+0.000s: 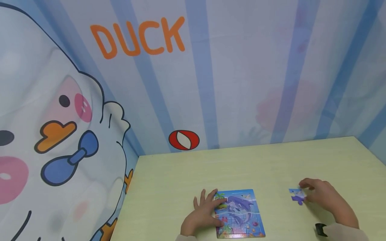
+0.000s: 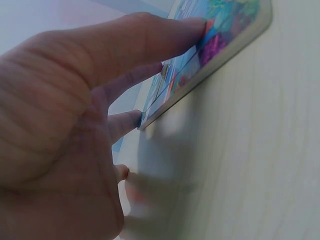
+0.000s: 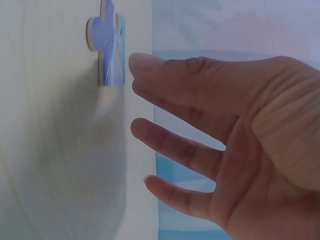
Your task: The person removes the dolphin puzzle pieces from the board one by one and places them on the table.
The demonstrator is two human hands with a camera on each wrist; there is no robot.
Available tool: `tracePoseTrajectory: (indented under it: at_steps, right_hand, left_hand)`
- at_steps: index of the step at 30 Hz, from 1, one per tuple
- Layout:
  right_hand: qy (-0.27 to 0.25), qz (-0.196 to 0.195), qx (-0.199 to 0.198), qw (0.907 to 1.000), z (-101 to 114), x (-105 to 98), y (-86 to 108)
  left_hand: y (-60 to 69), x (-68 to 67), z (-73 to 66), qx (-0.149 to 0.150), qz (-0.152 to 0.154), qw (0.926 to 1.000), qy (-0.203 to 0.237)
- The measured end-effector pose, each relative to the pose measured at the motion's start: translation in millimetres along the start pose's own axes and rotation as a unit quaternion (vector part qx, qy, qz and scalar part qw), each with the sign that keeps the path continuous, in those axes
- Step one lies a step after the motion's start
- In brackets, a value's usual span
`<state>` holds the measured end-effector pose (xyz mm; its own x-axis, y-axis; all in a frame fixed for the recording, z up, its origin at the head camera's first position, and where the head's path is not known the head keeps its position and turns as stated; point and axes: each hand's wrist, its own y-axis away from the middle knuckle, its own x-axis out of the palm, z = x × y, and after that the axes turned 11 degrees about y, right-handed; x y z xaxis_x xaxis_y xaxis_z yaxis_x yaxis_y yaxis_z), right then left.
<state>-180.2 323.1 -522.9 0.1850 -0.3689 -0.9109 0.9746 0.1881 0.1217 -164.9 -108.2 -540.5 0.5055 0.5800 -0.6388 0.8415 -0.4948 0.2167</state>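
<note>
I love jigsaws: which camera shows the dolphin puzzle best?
The head view: almost the whole puzzle shows, the left hand covering one edge. The left wrist view shows only part, slanted; the right wrist view, none.

Looks like I'm in some kind of kids' play corner, can't tell if it's in a home or a studio. Giveaways are the blue-striped fabric backdrop (image 1: 250, 67) with its huge cartoon duck (image 1: 57, 113) and orange "DUCK" lettering (image 1: 134, 38), plus a dolphin jigsaw puzzle (image 1: 241, 211) on my pale table (image 1: 169, 180).
</note>
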Motion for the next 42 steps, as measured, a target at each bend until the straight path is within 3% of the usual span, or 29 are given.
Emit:
tracePoseTrajectory:
  at_steps: [9, 19, 25, 29, 42]
  right_hand:
    - [-0.015, 0.003, -0.009, 0.9998, 16.9, 1.5, -7.0]
    - [-0.036, -0.006, -0.048, 0.9982, 38.8, 5.6, -9.3]
    - [-0.029, -0.026, -0.08, 0.996, 53.3, 11.6, -13.4]
    - [-0.024, -0.039, -0.081, 0.9956, 61.1, 16.2, -16.2]
    - [-0.035, -0.032, -0.114, 0.9924, 89.0, 30.5, -19.3]
  left_hand:
    - [-1.1, -0.1, -1.3, -0.001, -0.002, 1.0, 0.005]
    - [-1.5, 0.1, -0.6, 0.001, 0.0, 1.0, -0.001]
    - [-1.6, 0.0, -1.9, -0.001, -0.004, 1.0, 0.0]
    - [-1.3, -0.2, -3.9, -0.003, -0.006, 1.0, 0.003]
    - [-0.4, -1.3, -2.2, -0.003, 0.001, 0.9999, 0.015]
